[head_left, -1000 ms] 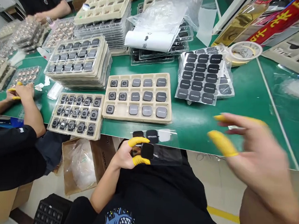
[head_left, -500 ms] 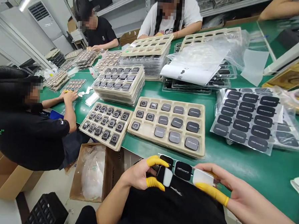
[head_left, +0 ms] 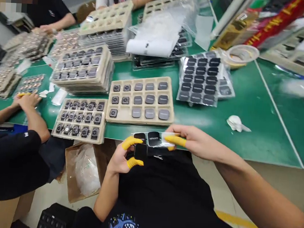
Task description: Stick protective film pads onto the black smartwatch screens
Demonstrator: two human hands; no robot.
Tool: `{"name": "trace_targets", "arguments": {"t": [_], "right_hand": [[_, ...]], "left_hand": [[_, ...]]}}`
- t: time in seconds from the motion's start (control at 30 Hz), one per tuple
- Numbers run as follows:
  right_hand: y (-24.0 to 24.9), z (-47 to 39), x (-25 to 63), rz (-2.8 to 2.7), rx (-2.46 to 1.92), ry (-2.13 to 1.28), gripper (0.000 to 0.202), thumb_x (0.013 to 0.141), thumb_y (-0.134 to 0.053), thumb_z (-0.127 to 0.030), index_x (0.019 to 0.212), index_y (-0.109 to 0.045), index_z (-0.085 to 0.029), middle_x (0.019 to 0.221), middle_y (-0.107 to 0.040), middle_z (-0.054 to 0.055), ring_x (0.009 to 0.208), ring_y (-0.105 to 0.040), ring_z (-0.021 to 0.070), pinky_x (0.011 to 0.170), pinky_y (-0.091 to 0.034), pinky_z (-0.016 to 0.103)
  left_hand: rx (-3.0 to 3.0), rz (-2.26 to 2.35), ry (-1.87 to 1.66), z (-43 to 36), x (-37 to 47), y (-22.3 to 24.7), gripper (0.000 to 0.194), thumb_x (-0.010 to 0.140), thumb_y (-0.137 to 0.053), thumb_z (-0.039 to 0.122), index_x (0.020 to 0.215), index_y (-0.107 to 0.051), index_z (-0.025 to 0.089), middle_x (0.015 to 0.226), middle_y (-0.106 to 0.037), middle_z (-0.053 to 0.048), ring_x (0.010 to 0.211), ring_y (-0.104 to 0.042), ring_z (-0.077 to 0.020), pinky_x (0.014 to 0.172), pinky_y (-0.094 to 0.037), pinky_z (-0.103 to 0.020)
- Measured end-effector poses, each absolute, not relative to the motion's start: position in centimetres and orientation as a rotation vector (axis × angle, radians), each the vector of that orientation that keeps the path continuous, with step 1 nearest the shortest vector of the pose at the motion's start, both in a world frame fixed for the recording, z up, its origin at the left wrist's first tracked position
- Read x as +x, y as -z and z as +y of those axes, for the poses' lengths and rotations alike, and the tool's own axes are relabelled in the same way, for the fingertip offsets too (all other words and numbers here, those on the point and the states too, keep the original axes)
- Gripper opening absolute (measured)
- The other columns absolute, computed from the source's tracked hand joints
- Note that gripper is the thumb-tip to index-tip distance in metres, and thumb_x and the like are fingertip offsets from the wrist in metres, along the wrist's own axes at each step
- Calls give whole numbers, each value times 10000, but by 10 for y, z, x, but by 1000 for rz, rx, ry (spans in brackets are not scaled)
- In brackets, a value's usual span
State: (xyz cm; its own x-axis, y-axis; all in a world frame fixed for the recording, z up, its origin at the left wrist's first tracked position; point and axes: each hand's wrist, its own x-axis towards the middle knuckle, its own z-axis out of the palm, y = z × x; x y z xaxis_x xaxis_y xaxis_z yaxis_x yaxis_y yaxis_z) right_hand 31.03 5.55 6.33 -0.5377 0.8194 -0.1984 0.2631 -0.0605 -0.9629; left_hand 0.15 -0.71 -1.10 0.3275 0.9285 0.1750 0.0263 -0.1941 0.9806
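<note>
My left hand, with yellow finger cots on thumb and forefinger, pinches a black square watch body by its edges. My right hand, also in yellow cots, grips the right end of a clear strip of black films with small white lettering. The strip's left end lies against the upper edge of the watch, by my left forefinger; whether they are joined I cannot tell. Both hands are above my lap at the table edge. In front is a beige tray holding watch bodies and grey lettered covers.
To its left lies another tray of watch bodies, with stacked trays behind. Film sheets, a tape roll and crumpled white tissue are at right. A co-worker's hands work at left; a cardboard box stands below.
The camera view has swung to the right. The watch's face, bright with reflection before, now looks dark. My right fingers have closed further over the strip's end.
</note>
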Motion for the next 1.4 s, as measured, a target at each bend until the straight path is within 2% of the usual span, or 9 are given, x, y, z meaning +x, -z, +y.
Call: {"name": "trace_targets", "arguments": {"t": [0.1,0.3,0.43,0.63,0.8,0.93,1.13,1.27,1.4], "right_hand": [[-62,57,310,-1867,-1212,-1504,541,1037,-669,-757,982,-782,-230,915,-801,49,802,-723,225,741,-603,353],[-57,51,302,-2113,-1123,-996,366,1106,-662,-494,1377,-751,-263,1332,-816,131,1214,-774,327,1011,-648,505],[-51,42,289,-2200,-1071,-874,320,1057,-732,-340,1364,-730,-252,1195,-824,123,1107,-783,319,917,-659,475],[-41,32,278,-2043,-1168,-1066,221,996,-638,-152,1188,-694,-246,1092,-845,67,893,-789,223,743,-612,332],[-41,31,280,-1977,-1155,-1098,130,1015,-628,-172,1103,-686,-249,1031,-846,50,869,-791,210,754,-615,323],[-39,29,281,-2084,-1061,-808,74,1074,-662,-202,1087,-723,-244,971,-841,55,855,-775,219,767,-594,344],[-27,20,278,-2172,-972,-405,142,1135,-611,-172,1207,-725,-213,1002,-836,66,862,-746,220,783,-553,365],[-21,17,278,-2158,-994,-409,234,1132,-633,-202,1347,-705,-144,983,-813,90,839,-723,230,760,-565,360],[-20,13,277,-2164,-980,-337,218,1150,-623,-250,1313,-729,-151,995,-816,100,858,-721,241,766,-575,375]], "left_hand": [[1535,902,-1066,-8,-2,11,676,867,-925,636,1381,-765,227,1156,-743,-103,922,-754,-215,791,-672,-316],[1743,858,-1096,-4,0,8,678,888,-922,605,1424,-739,233,1190,-771,-110,1015,-760,-228,834,-653,-303],[1739,817,-1112,-3,4,10,683,893,-941,540,1467,-711,251,1283,-778,-129,1088,-781,-248,880,-658,-319],[1737,833,-1056,-9,-1,18,686,882,-920,624,1416,-747,231,1205,-789,-119,993,-771,-239,820,-651,-321],[1719,818,-1066,-10,-2,18,683,872,-928,624,1407,-759,234,1172,-786,-104,959,-744,-219,783,-624,-294],[1680,824,-1071,-10,-1,17,688,872,-938,598,1434,-753,247,1228,-788,-116,997,-761,-226,809,-641,-295],[1644,911,-1025,-15,2,19,673,877,-915,642,1375,-768,214,1173,-768,-112,981,-767,-222,778,-678,-283],[1616,877,-1038,-17,7,18,676,887,-907,643,1388,-750,216,1142,-753,-89,923,-765,-193,759,-685,-262],[1594,849,-1071,-18,10,18,662,887,-930,587,1418,-737,243,1167,-746,-75,949,-779,-189,777,-701,-257]]}}
